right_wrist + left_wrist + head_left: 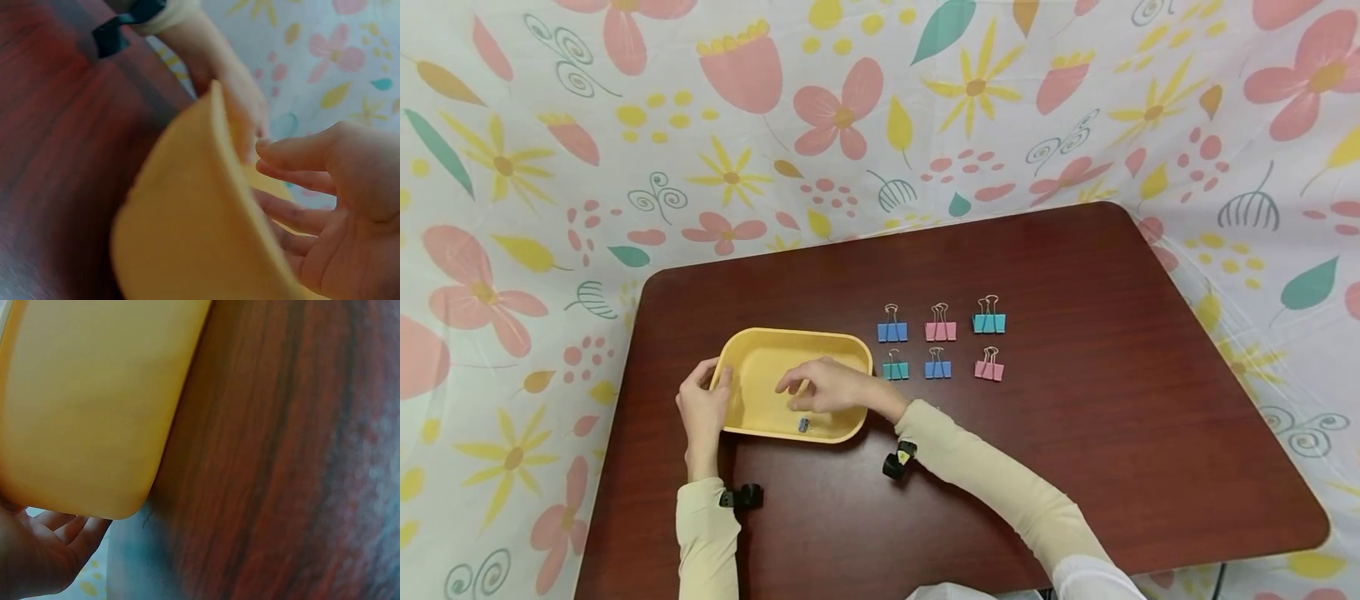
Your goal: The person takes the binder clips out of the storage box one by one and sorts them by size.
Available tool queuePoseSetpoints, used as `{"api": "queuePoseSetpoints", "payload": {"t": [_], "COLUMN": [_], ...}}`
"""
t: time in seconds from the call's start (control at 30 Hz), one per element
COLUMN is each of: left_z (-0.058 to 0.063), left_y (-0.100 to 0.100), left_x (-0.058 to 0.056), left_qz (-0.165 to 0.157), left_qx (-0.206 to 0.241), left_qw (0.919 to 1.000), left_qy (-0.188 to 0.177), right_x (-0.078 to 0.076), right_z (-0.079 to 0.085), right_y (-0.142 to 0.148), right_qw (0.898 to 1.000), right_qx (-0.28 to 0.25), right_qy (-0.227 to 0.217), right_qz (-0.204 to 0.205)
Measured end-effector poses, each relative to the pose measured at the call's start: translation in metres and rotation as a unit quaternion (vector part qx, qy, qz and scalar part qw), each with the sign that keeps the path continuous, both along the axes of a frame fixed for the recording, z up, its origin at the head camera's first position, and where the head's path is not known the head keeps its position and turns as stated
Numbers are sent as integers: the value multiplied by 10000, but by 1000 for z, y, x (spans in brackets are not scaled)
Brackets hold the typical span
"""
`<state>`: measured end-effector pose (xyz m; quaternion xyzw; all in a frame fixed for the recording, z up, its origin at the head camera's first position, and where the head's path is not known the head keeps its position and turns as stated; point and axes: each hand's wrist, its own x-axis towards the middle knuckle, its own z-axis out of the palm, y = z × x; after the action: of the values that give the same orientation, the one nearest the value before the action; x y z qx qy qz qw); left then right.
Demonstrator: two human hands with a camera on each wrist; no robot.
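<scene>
My left hand [703, 408] grips the left end of a yellow tray [793, 336], thumb over the rim and fingers along the outside. In the left wrist view those fingers sit at the tray's end wall [94, 487]. Over the tray hovers my right hand [831, 385], its fingers loosely bent. In the right wrist view, thumb and fingers [300, 153] show nothing between them. Inside the tray, close to its front wall, lies a small dark blue-grey object [803, 425], perhaps a small binder clip; it is too small to be sure.
Right of the tray, two rows of binder clips lie on the brown table [1075, 417]: blue [892, 332], pink [941, 331] and teal [989, 322] behind; teal [896, 371], blue [937, 369] and pink [988, 369] in front. A floral cloth [850, 167] hangs behind the table.
</scene>
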<state>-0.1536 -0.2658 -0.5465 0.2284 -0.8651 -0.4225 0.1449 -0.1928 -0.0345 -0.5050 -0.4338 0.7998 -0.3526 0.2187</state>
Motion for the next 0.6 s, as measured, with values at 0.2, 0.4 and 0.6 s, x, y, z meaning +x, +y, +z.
{"api": "queuePoseSetpoints", "payload": {"t": [0.2, 0.4, 0.6], "left_z": [-1, -2, -1], "left_y": [0, 0, -1], "left_x": [0, 0, 0], "left_qz": [-20, -61, -80], "left_qx": [-9, 23, 68], "left_qw": [10000, 9999, 9999], "left_qy": [97, 94, 44], "right_x": [13, 18, 16], "right_z": [-16, -23, -21], "right_y": [-13, -13, -6], "right_qw": [9968, 9955, 9947], "right_qx": [525, 510, 565], "right_qy": [395, 262, 44], "right_qz": [452, 750, 855]}}
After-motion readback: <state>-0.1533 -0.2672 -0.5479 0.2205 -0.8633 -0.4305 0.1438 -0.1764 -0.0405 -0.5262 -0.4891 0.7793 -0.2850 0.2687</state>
